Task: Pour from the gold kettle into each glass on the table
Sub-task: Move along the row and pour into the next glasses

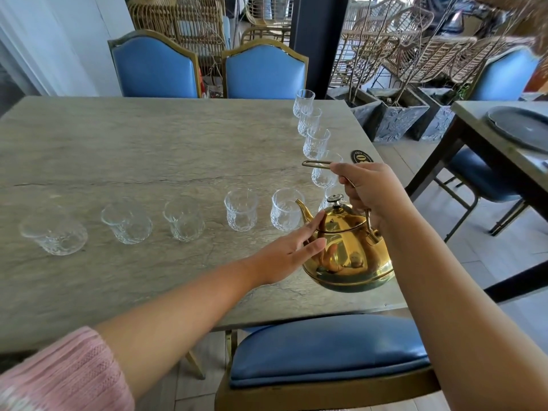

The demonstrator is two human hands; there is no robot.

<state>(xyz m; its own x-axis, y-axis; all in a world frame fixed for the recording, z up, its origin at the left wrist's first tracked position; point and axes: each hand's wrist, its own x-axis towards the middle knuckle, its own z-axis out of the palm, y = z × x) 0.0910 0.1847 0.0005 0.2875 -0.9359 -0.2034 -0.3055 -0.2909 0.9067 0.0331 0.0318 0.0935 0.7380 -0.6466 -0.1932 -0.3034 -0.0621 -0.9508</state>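
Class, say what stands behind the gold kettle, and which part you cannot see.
Behind the gold kettle stands a clear glass. Only its upper left part shows, beside the lid knob. Kettle and right hand cover the rest.

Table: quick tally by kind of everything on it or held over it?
Glasses: 10 (one partly hidden)
Gold kettle: 1
Black oval plaque: 1
Total: 12

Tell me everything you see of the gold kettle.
The gold kettle is shiny metal: round body, curved spout aimed left at the nearest glass, lid with a small knob, wire handle. It hangs roughly upright over the table's near right corner; right-hand grip holds the handle, left-hand grip's straight fingers touch its side.
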